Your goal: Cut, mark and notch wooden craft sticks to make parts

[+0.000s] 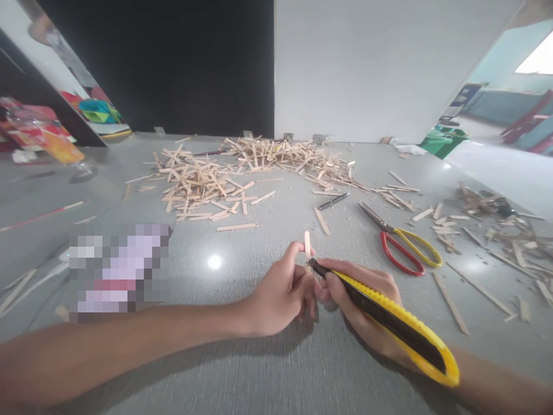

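Near the middle of the table, my left hand (283, 288) is closed on a small wooden popsicle stick (307, 244), which points upright between the fingers. My right hand (367, 282) grips a yellow and black box cutter (397, 323). Its dark tip meets the lower part of the stick, just above my left fingertips. The blade itself is too small to make out clearly. Beyond my right hand lie scissors (395, 233) with one red and one yellow handle, spread apart.
A large heap of popsicle sticks (194, 178) spreads across the back. A pen (333, 200) lies behind my hands. Wood scraps (518, 236) litter the right side. At left are a blurred-out purple object (133, 253) and a bottle (60, 147) on its side. A black and white panel stands behind.
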A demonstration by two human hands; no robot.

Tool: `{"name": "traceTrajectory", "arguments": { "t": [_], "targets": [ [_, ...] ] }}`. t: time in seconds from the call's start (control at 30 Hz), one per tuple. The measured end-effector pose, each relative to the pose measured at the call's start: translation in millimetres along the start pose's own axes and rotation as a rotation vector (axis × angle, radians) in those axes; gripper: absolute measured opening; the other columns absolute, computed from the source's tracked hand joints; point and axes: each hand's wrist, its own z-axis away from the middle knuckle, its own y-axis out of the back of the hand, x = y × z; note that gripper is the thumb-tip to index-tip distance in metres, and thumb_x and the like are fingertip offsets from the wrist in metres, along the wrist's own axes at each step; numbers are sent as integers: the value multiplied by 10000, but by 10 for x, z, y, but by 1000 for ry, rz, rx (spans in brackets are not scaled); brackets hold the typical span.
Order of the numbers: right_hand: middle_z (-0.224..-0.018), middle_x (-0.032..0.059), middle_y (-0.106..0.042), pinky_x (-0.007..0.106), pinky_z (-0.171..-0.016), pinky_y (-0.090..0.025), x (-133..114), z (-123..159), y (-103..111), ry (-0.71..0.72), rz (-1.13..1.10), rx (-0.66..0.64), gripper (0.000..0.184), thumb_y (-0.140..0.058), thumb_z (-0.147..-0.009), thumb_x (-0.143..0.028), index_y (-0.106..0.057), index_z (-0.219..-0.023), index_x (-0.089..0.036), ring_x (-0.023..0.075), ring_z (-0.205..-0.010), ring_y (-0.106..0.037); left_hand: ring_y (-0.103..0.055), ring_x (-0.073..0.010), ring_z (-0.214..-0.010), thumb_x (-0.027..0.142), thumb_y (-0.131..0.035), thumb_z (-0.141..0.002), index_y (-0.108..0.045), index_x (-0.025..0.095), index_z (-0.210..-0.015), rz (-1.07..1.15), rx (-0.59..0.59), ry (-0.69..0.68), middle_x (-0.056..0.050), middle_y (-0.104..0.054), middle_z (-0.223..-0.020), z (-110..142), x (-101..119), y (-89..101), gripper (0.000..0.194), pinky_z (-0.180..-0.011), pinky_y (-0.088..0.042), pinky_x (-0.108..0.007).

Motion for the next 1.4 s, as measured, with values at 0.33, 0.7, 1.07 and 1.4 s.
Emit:
{"name": "traceTrajectory", "arguments": {
  "t": [0.33,0.7,1.07,1.4],
  "targets": [
    [-633,-37,-731,203,-509,-539,-143,-58,27,2,-26,54,171,-597,-990,-193,-758,-1047,-210,100,-472,-642,-639,-109,-565,412,-448,-1079,-360,249,-1170,29,39,0,25,-642,-803,-10,-55,-10,206,-468,-483,-186],
    [-646,-29,-732,229,-469,-503,-90,-63,31,-37,-13,85,154,-622,-977,-236,-758,-1039,-202,107,-453,-622,-664,-121,-588,459,-466,-1070,-375,244,-1158,86,21,-15,-4,-689,-839,-41,-77,30,249,-491,-497,-205],
    [-628,-39,-716,210,-480,-499,-98,-84,48,-21,-25,65,156,-618,-971,-208,-759,-1036,-193,96,-465,-616,-660,-111,-596,433,-462,-1078,-377,249,-1145,76,4,-7,9,-688,-837,-28,-65,40,213,-505,-499,-200],
    [-651,-19,-716,231,-496,-524,-49,-77,33,-80,-86,40,175,-622,-988,-273,-768,-1052,-202,113,-482,-618,-657,-115,-591,442,-453,-1077,-397,245,-1127,60,-11,4,-1,-676,-837,-20,-53,38,210,-499,-494,-209]
  ]
}}
